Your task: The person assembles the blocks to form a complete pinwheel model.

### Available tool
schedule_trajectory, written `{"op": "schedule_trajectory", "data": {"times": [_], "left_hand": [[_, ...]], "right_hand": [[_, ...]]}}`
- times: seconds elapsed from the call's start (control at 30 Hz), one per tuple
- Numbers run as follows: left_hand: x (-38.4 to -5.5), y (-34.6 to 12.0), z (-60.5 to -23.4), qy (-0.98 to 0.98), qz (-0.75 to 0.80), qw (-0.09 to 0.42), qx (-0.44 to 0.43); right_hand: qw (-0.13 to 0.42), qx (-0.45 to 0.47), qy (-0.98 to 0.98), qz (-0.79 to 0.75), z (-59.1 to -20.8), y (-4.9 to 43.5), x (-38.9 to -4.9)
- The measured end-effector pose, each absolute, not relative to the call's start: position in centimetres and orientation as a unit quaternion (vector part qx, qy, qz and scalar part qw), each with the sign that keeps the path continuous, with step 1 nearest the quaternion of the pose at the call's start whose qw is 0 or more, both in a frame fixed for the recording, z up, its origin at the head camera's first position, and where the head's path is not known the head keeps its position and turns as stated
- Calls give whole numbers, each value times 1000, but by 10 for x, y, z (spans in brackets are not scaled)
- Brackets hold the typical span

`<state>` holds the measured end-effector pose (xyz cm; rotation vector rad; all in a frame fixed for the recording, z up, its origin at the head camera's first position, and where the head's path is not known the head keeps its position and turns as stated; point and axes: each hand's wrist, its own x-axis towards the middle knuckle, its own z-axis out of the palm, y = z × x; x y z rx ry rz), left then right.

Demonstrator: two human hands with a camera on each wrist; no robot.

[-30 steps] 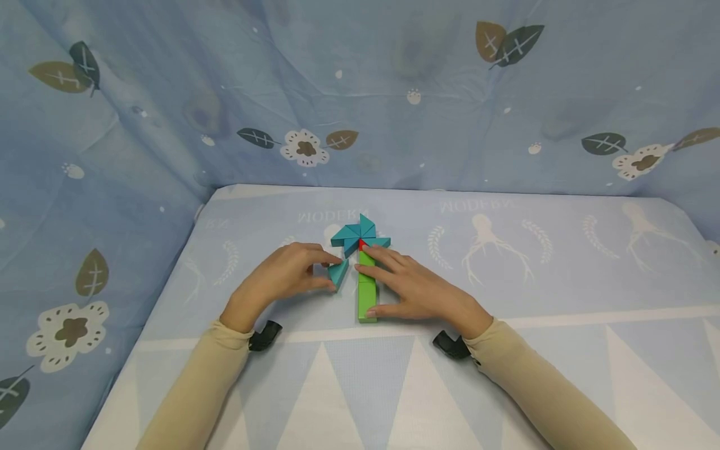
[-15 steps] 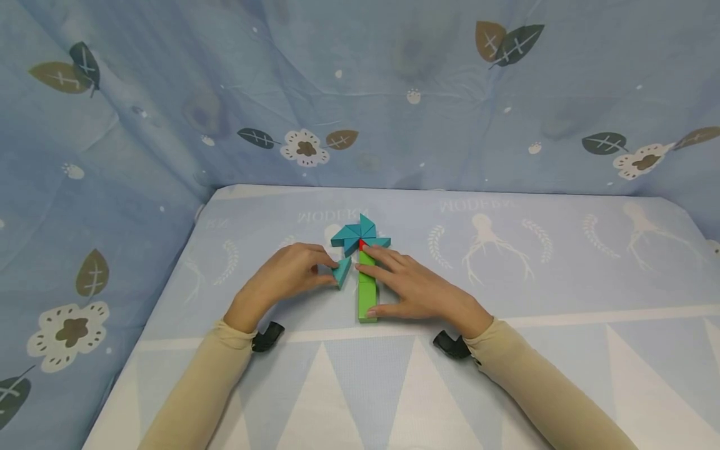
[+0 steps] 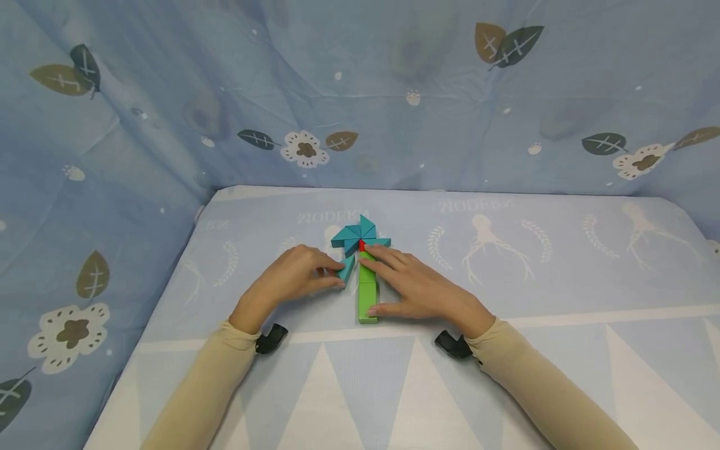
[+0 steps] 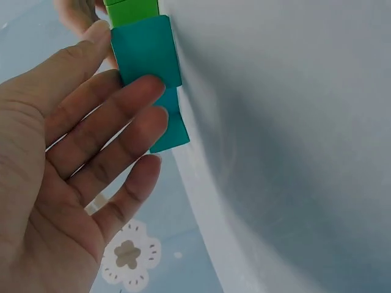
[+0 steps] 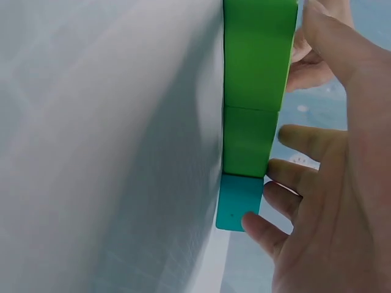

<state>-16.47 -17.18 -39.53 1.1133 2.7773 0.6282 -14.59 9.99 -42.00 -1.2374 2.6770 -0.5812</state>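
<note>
My left hand [image 3: 289, 274] pinches a teal triangular block [image 3: 347, 273] between thumb and fingers, just left of a column of green blocks [image 3: 367, 303]. In the left wrist view, the flat side of this teal block [image 4: 146, 46] faces the camera. My right hand [image 3: 420, 289] lies over the column from the right, its fingers extended and fingertips touching the blocks. Above the column sits a small red block [image 3: 362, 245], partly hidden by the right fingers. Teal triangular blocks [image 3: 352, 232] form a pinwheel shape around the top. The right wrist view shows the green blocks [image 5: 256, 55] side-on.
All the blocks lie on a patterned pale blue and white tabletop [image 3: 506, 375]. A blue printed curtain [image 3: 388, 125] hangs behind and to the left. Black wrist devices [image 3: 272, 339] protrude from both sleeves.
My left hand has slid slightly right with the triangular block, bringing it closer to the green column and pinwheel. The right hand has stayed almost in place.
</note>
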Motion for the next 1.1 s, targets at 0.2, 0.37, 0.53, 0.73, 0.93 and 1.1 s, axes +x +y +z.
{"op": "schedule_trajectory", "data": {"times": [0.2,0.37,0.53,0.73,0.93,1.1], "left_hand": [[-159,-177,-383,911,190,23,365],[-151,-175,-366,910,146,50,384],[-147,-169,-366,913,125,112,371],[-146,-167,-370,914,114,113,372],[-145,-164,-373,911,107,104,384],[-146,-162,-375,911,103,89,390]], "right_hand": [[72,-414,888,-189,-420,100,-146],[70,-413,889,-187,-421,100,-146],[69,-413,889,-184,-421,100,-146],[73,-411,890,-185,-421,100,-146],[76,-410,890,-186,-421,100,-145],[77,-411,889,-186,-420,101,-145]]}}
